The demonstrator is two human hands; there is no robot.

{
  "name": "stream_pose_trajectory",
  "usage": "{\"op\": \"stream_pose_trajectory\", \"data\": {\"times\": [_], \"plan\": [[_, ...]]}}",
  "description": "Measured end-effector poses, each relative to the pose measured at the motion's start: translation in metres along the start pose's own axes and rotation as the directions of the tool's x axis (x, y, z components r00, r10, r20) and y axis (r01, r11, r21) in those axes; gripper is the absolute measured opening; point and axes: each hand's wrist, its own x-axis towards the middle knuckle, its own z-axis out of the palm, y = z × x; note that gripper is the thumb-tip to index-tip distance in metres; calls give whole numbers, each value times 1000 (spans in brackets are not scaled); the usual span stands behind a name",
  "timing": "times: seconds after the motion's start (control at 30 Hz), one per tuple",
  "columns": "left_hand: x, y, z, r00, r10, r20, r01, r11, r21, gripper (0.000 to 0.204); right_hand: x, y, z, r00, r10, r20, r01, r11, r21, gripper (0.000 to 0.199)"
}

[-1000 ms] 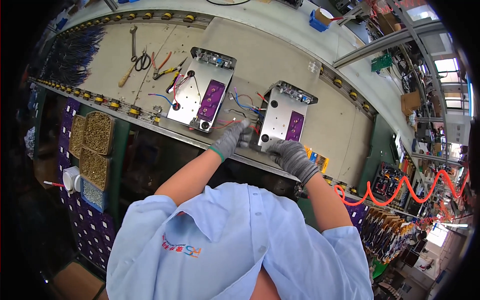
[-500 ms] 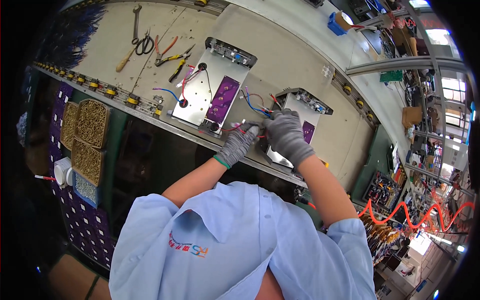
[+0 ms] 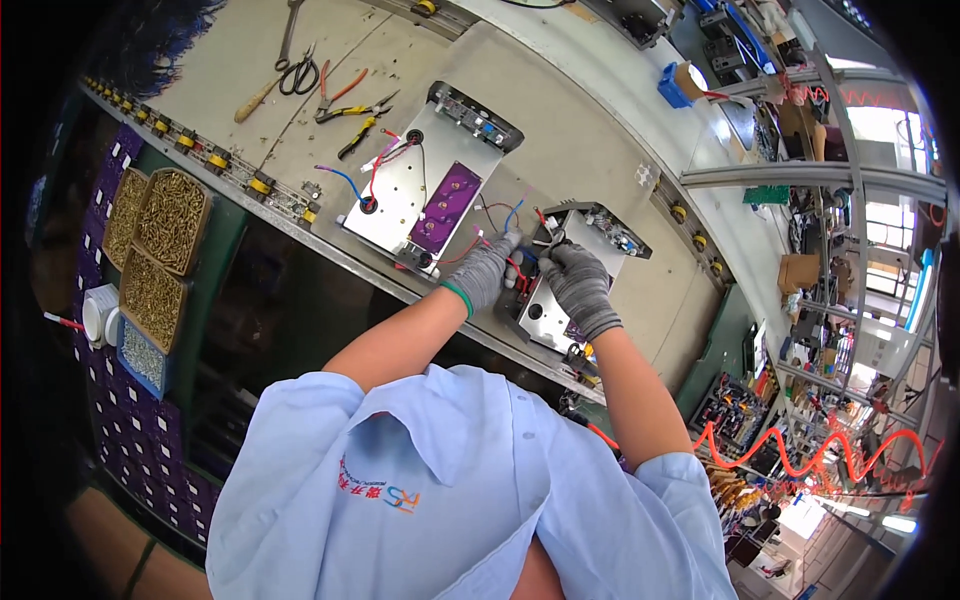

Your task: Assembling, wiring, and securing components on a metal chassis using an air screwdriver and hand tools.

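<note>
Both my hands wear grey knitted gloves and work at the left side of the right-hand metal chassis (image 3: pixel 597 235). My left hand (image 3: pixel 484 275) is closed in a pinch on thin wires (image 3: pixel 514 216); a blue one rises above its fingers. My right hand (image 3: pixel 580 288) bends over the chassis, its fingers closed on dark wires by the chassis's left edge. Its fingertips are partly hidden. To the left lies a second silver metal chassis (image 3: pixel 392 213) with a black end panel (image 3: pixel 475 117), a purple circuit board (image 3: pixel 445 209) and loose red and blue wires.
Pliers (image 3: pixel 336 95), yellow-handled cutters (image 3: pixel 357 138), black scissors (image 3: pixel 299 76) and a wrench (image 3: pixel 290 35) lie at the bench's far left. Bins of brass screws (image 3: pixel 172 222) and a blue tray (image 3: pixel 142 357) stand left. A roller rail (image 3: pixel 217 160) edges the bench; a red coiled hose (image 3: pixel 800 455) hangs right.
My left hand has moved right and slightly up, closer to the right-hand chassis. My right hand has dropped slightly lower. The blue wire now stands up above my left fingers.
</note>
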Motion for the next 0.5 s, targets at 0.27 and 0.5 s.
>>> {"op": "stream_pose_trajectory", "data": {"times": [0.27, 0.5], "plan": [[-75, -35, -36, 912, 388, 133, -366, 624, 690, 25, 36, -42, -18, 963, 115, 245, 32, 852, -523, 27], [-81, 1, 24, 812, 400, 425, -494, 84, 865, 27, -30, -67, -39, 969, -247, 9, 244, 963, 115, 41]]}}
